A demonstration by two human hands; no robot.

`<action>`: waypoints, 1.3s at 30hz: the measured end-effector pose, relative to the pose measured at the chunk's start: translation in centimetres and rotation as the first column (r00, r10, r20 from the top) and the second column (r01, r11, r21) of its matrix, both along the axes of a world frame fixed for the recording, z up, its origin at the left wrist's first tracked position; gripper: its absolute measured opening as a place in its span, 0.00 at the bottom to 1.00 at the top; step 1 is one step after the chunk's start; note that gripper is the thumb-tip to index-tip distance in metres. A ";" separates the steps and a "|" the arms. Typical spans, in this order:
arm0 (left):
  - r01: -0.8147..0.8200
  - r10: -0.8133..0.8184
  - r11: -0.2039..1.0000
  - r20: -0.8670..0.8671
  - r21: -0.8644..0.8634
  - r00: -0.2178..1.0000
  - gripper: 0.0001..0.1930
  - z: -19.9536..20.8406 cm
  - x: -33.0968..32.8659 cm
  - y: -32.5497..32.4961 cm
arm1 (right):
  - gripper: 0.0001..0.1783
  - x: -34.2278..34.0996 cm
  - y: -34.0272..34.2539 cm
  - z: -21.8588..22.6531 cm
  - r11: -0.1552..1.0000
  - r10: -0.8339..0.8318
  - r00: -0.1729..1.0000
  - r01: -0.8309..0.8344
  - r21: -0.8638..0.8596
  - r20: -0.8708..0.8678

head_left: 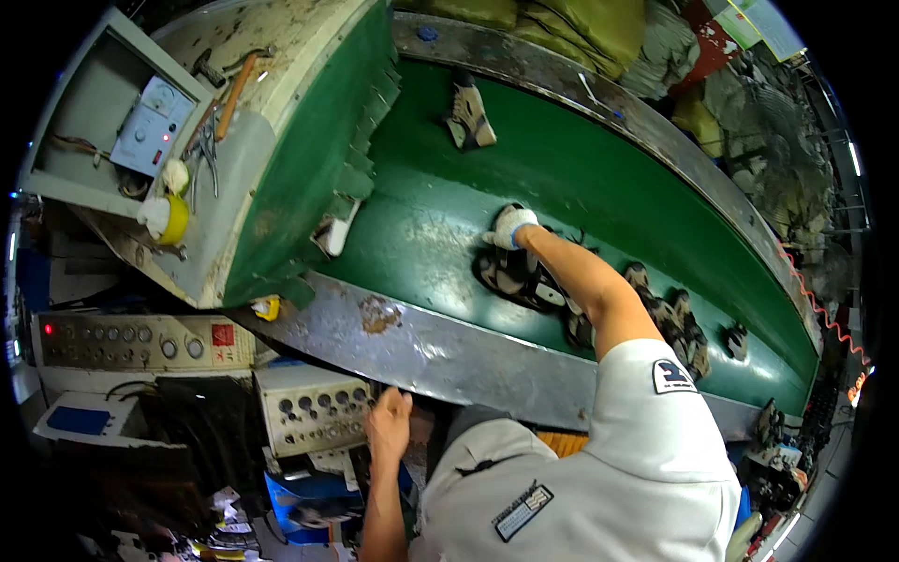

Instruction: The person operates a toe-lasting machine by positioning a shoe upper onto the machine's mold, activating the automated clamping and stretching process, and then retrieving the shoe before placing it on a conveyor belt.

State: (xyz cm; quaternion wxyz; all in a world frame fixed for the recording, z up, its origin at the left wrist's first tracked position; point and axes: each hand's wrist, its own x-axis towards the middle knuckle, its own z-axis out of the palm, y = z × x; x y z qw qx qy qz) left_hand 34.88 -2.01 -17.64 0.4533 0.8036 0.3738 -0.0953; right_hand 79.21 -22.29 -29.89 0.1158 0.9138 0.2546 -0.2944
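Note:
My right hand (pixel 512 228), in a white glove, reaches over the green conveyor belt (pixel 412 225). Its fingers are closed on a dark shoe (pixel 510 208), mostly hidden under the glove. Just below it lie more dark and tan shoes (pixel 506 273), close together. Bare and curled, my left hand (pixel 389 421) is at the near metal edge (pixel 440 347), beside a knobbed control box (pixel 314 412). Whatever its closed fingers hold, if anything, is hidden. Farther up the belt is a beige and dark shoe (pixel 468 117).
At the left, a green-curtained machine housing (pixel 290 169) covers part of the belt, with a white-soled shoe (pixel 335 229) by its flaps. Pliers (pixel 206 155), a hammer (pixel 236 94) and yellow tape (pixel 173 220) lie on top. More shoes (pixel 670 314) are on the right; sacks (pixel 581 33) line the far side.

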 end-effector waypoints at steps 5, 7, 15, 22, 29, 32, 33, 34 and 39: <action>-0.166 0.163 0.986 -0.149 -0.009 0.975 0.21 -2.7 -6.7 0.7 | 0.32 10.3 4.0 1.0 0.902 -0.403 0.915 0.399 0.166 -0.014; -0.196 0.193 0.980 -0.286 0.018 0.939 0.22 -1.4 -6.6 0.3 | 0.35 14.7 4.6 -0.6 0.803 -0.541 0.836 0.482 0.349 0.091; -0.495 0.457 0.615 -0.233 -0.614 0.858 0.35 -13.7 -19.2 -0.5 | 0.44 26.1 5.3 -10.2 0.434 -0.756 0.651 0.574 0.694 -0.066; -0.288 0.225 0.919 -0.239 -0.270 0.944 0.17 -3.7 -5.0 -2.4 | 0.25 19.9 6.7 -5.9 -0.116 -0.334 0.374 0.895 0.432 -0.865; -0.443 0.472 0.827 -0.002 -0.345 0.882 0.17 4.0 -3.8 3.2 | 0.33 -9.1 7.4 5.8 -0.077 0.632 -0.041 0.990 -0.115 -0.774; -0.399 0.499 0.839 0.232 -0.370 0.835 0.20 6.4 -4.1 6.4 | 0.31 -19.4 10.8 10.4 0.106 0.735 -0.323 0.923 -0.371 -0.596; -0.358 0.486 0.855 0.337 -0.376 0.806 0.22 8.0 -3.4 7.4 | 0.31 -22.5 12.2 11.7 0.178 0.732 -0.415 0.882 -0.436 -0.540; -0.353 0.522 0.828 0.370 -0.436 0.768 0.23 10.0 -2.4 8.6 | 0.30 -24.9 13.4 12.8 0.231 0.720 -0.483 0.844 -0.484 -0.499; -0.421 0.751 0.650 0.448 -0.633 0.486 0.19 13.4 -10.5 13.6 | 0.28 -36.7 19.4 17.8 0.527 0.505 -0.763 0.643 -0.555 -0.404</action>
